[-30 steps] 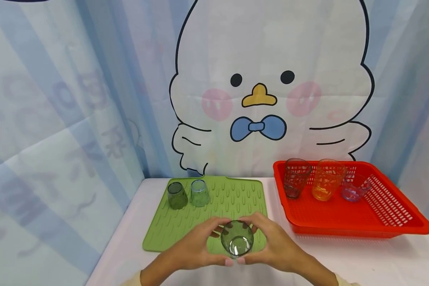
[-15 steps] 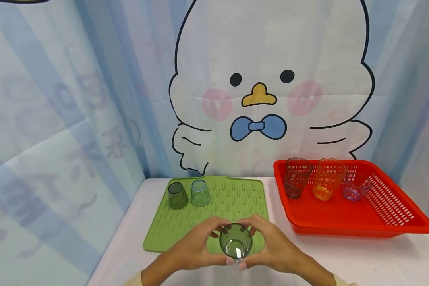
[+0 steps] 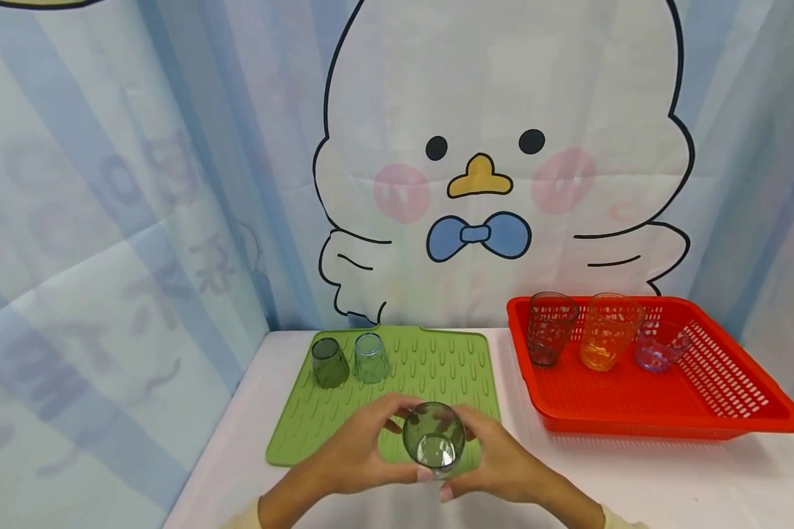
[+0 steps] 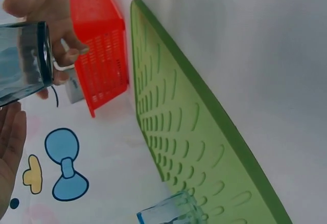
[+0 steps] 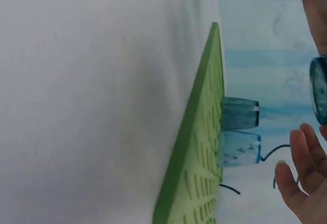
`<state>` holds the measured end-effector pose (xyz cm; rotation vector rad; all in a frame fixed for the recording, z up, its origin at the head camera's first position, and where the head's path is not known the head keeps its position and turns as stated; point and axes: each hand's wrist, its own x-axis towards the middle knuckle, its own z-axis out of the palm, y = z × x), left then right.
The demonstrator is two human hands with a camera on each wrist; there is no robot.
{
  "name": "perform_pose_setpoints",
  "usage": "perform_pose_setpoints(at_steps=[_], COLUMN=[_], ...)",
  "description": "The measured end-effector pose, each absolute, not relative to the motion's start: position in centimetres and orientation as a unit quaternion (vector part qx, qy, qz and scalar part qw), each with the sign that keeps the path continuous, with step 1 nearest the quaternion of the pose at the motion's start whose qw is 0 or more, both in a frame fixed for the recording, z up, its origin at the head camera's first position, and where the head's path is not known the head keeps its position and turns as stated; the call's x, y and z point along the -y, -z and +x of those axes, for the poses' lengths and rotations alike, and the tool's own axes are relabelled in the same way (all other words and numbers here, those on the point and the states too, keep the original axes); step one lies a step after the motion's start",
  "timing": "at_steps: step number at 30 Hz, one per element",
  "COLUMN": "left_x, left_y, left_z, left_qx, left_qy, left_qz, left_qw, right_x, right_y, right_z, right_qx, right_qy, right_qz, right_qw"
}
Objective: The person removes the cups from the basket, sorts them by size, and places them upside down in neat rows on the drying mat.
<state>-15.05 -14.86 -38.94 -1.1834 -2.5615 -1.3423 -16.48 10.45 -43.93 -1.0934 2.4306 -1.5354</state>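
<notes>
In the head view my left hand (image 3: 353, 452) holds a smoky grey-green drinking glass (image 3: 434, 435) by its side, mouth tilted toward me, above the mat's near edge. The right hand (image 3: 503, 459) is at the glass's other side, its thumb apart from the glass and its fingers loosely extended close to the rim. In the right wrist view, spread fingers (image 5: 301, 152) of that hand lie just below the glass (image 5: 319, 90). A green ridged mat (image 3: 430, 360) carries a dark glass (image 3: 329, 364) and a light-blue glass (image 3: 371, 358), both at its back left.
A red plastic basket (image 3: 609, 422) stands right of the mat. Inside are a dark tumbler (image 3: 551, 330), an orange tumbler (image 3: 609, 334) and a low purple-tinted glass (image 3: 660, 347). Behind the white table (image 3: 695, 485) hangs a curtain (image 3: 384, 88) with a cartoon bird.
The glass has shifted slightly up and left. My right thumb has come away from it, and the right hand has moved slightly left and loosened. The mat and basket stay put.
</notes>
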Motion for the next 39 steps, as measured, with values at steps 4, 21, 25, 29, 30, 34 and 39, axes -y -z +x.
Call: perform_pose_setpoints(at_steps=[4,21,25,29,30,34,39], left_x=[14.7,14.8,14.8,14.8,14.9,15.0,15.2], left_y=[38.8,38.9,38.8,38.8,38.7,38.7,38.8], left_z=[-15.1,-15.2,-15.1,-15.1,-15.1,-15.1,-15.2], left_qx=[0.818,0.818,0.824,0.828,0.830,0.837,0.839], left_qy=[0.432,0.443,0.434,0.427,0.424,0.417,0.416], left_qz=[-0.379,-0.367,-0.362,-0.359,-0.357,-0.349,-0.346], left_qw=[0.014,-0.021,-0.043,-0.058,-0.059,-0.060,-0.059], right_x=[-9.9,-9.5,-9.6,-9.8,-9.9,-10.4,-11.0], right_y=[44.7,45.3,45.5,45.6,45.5,45.5,45.2], right_z=[-16.6,-16.5,-16.5,-16.5,-16.5,-16.5,-16.7], right_qx=[-0.764,-0.780,-0.784,-0.792,-0.794,-0.796,-0.798], right_qy=[0.536,0.527,0.521,0.512,0.511,0.514,0.516], right_qz=[-0.349,-0.329,-0.331,-0.327,-0.325,-0.315,-0.306], right_qw=[0.085,0.071,0.062,0.054,0.055,0.062,0.057])
